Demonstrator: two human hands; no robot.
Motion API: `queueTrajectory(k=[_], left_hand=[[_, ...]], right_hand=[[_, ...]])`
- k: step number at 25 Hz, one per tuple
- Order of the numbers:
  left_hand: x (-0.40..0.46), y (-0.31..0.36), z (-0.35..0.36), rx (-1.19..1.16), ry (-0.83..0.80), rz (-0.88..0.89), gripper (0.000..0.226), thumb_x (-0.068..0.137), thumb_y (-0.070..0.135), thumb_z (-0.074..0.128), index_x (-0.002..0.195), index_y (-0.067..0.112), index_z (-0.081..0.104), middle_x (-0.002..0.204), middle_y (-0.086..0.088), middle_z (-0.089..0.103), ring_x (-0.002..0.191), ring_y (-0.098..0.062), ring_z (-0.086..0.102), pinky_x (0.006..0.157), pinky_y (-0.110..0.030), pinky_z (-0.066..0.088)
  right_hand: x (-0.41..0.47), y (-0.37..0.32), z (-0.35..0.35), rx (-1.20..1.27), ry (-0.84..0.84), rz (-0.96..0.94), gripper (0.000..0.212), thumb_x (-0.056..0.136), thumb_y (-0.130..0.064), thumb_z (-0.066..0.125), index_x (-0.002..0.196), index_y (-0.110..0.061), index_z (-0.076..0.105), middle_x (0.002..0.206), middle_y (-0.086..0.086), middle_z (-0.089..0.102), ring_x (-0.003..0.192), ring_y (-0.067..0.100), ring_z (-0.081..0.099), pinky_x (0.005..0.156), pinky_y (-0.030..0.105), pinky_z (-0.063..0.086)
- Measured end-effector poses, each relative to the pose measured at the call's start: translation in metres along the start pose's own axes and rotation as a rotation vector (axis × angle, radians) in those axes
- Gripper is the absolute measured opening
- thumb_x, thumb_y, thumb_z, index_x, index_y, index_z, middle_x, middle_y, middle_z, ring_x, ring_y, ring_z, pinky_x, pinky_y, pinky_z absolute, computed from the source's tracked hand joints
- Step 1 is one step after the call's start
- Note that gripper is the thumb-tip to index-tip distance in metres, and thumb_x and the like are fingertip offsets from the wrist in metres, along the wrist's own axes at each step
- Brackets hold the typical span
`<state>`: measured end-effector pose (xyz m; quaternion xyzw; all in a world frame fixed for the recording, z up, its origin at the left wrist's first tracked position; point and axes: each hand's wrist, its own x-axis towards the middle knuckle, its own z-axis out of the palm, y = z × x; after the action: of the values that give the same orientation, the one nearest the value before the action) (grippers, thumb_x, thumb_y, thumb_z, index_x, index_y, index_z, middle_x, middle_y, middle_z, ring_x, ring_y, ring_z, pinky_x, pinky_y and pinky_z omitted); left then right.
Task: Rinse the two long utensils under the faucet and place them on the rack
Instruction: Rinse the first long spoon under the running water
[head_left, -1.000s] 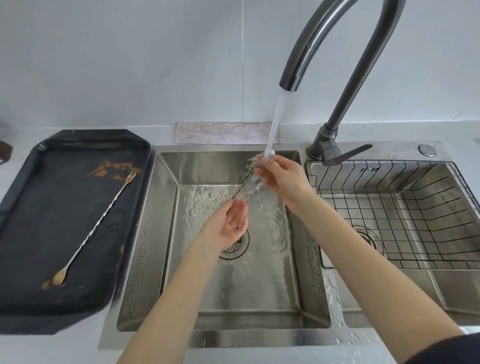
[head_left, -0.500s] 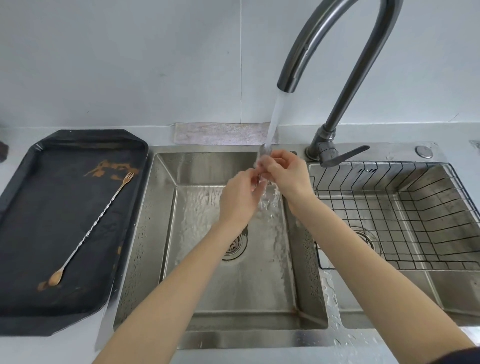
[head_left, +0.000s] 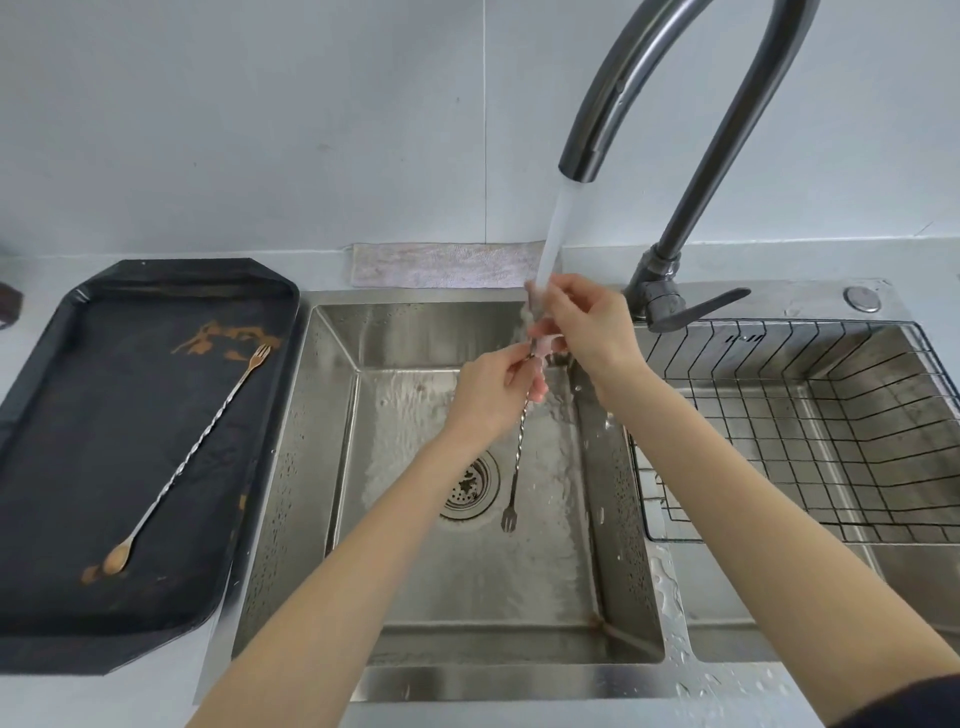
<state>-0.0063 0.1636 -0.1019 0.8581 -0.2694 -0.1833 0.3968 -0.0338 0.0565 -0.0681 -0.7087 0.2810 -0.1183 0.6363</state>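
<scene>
Rinsing first utensil (head_left: 519, 441) under faucet (head_left: 613, 104): right hand (head_left: 587, 327) and left hand (head_left: 488, 389) both pinching it. Next, probably: rack (head_left: 810, 415).

Both bare forearms rise from the lower edge of the frame and converge just above centre; the left hand (head_left: 491, 392) sits slightly lower and left, its fingers curled and pinched together toward the right; the right hand (head_left: 589, 330) is higher and to the right, wrist bent, thumb and fingertips closed downward to the left; the two sets of fingertips nearly touch; a dark sleeve shows at the lower right corner.
</scene>
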Motion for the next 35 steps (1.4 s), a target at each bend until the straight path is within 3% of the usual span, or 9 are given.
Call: queueTrajectory(k=[4, 9, 14, 16, 20, 23, 26, 30, 35], left_hand=[[0.001, -0.005, 0.001, -0.012, 0.022, -0.014, 0.029, 0.097, 0.022, 0.038, 0.078, 0.02, 0.061, 0.059, 0.006, 0.059, 0.047, 0.016, 0.052, 0.054, -0.003, 0.038], [0.003, -0.003, -0.001, -0.206, 0.007, -0.092, 0.028, 0.093, 0.029, 0.048, 0.092, 0.011, 0.069, 0.057, 0.008, 0.06, 0.054, -0.004, 0.059, 0.067, -0.026, 0.052], [0.005, 0.009, -0.006, -0.561, 0.05, -0.179, 0.013, 0.09, 0.019, 0.056, 0.077, 0.019, 0.055, 0.065, 0.002, 0.065, 0.043, 0.003, 0.059, 0.05, -0.014, 0.048], [0.007, 0.013, -0.008, -0.676, 0.029, -0.212, 0.013, 0.09, 0.017, 0.055, 0.078, 0.019, 0.056, 0.071, 0.003, 0.067, 0.055, -0.001, 0.064, 0.06, -0.017, 0.051], [0.01, 0.021, -0.013, -0.915, -0.041, -0.277, 0.008, 0.091, 0.022, 0.054, 0.086, 0.021, 0.06, 0.086, 0.0, 0.069, 0.082, -0.011, 0.068, 0.079, -0.023, 0.053], [0.01, 0.017, -0.013, -0.909, -0.054, -0.279, 0.009, 0.09, 0.026, 0.054, 0.089, 0.022, 0.062, 0.088, 0.001, 0.069, 0.089, -0.013, 0.067, 0.085, -0.025, 0.053], [0.003, 0.006, -0.009, -0.874, -0.097, -0.302, 0.008, 0.087, 0.027, 0.058, 0.093, 0.024, 0.062, 0.091, 0.006, 0.069, 0.084, -0.007, 0.067, 0.073, -0.013, 0.054], [-0.008, -0.015, 0.002, -0.812, -0.103, -0.375, 0.006, 0.085, 0.026, 0.063, 0.089, 0.024, 0.067, 0.091, 0.006, 0.071, 0.083, -0.005, 0.068, 0.087, -0.021, 0.051], [-0.008, -0.025, 0.002, -0.855, -0.062, -0.408, 0.009, 0.089, 0.018, 0.058, 0.094, 0.015, 0.065, 0.084, 0.003, 0.069, 0.067, 0.0, 0.068, 0.068, -0.012, 0.055]], right_hand=[[-0.005, 0.017, 0.005, -0.125, -0.075, 0.023, 0.007, 0.084, -0.019, 0.063, 0.08, -0.016, 0.068, 0.062, -0.003, 0.06, 0.05, 0.002, 0.051, 0.056, 0.018, 0.039], [0.002, 0.009, 0.003, -0.093, -0.024, 0.05, 0.031, 0.093, -0.024, 0.047, 0.068, -0.027, 0.065, 0.071, -0.003, 0.066, 0.053, 0.007, 0.055, 0.051, 0.016, 0.04], [0.003, 0.006, -0.002, -0.067, -0.035, 0.039, 0.015, 0.086, -0.011, 0.059, 0.097, -0.009, 0.069, 0.073, -0.004, 0.066, 0.056, 0.004, 0.056, 0.058, 0.018, 0.049], [0.006, 0.0, -0.006, -0.053, -0.034, 0.031, 0.028, 0.083, -0.013, 0.064, 0.111, -0.008, 0.065, 0.083, 0.0, 0.068, 0.064, 0.004, 0.059, 0.062, 0.017, 0.049], [0.007, -0.009, -0.007, -0.023, -0.047, -0.019, 0.027, 0.082, -0.014, 0.066, 0.108, -0.008, 0.064, 0.08, -0.005, 0.067, 0.068, 0.004, 0.061, 0.063, 0.015, 0.05], [0.008, -0.007, -0.007, -0.033, -0.027, -0.037, 0.023, 0.085, -0.012, 0.06, 0.106, -0.004, 0.065, 0.075, -0.008, 0.068, 0.056, -0.011, 0.06, 0.054, 0.004, 0.046], [0.007, -0.005, -0.005, -0.031, -0.021, -0.052, 0.021, 0.086, -0.013, 0.059, 0.103, -0.003, 0.065, 0.074, -0.01, 0.067, 0.054, -0.016, 0.058, 0.054, 0.0, 0.043], [0.006, -0.004, -0.001, -0.047, 0.006, -0.075, 0.008, 0.085, -0.013, 0.06, 0.09, -0.01, 0.066, 0.08, -0.001, 0.069, 0.065, 0.002, 0.06, 0.064, 0.013, 0.047], [0.002, 0.028, 0.006, -0.17, -0.078, -0.004, 0.011, 0.083, -0.013, 0.064, 0.091, -0.018, 0.067, 0.085, 0.003, 0.071, 0.079, 0.016, 0.066, 0.079, 0.029, 0.054]])
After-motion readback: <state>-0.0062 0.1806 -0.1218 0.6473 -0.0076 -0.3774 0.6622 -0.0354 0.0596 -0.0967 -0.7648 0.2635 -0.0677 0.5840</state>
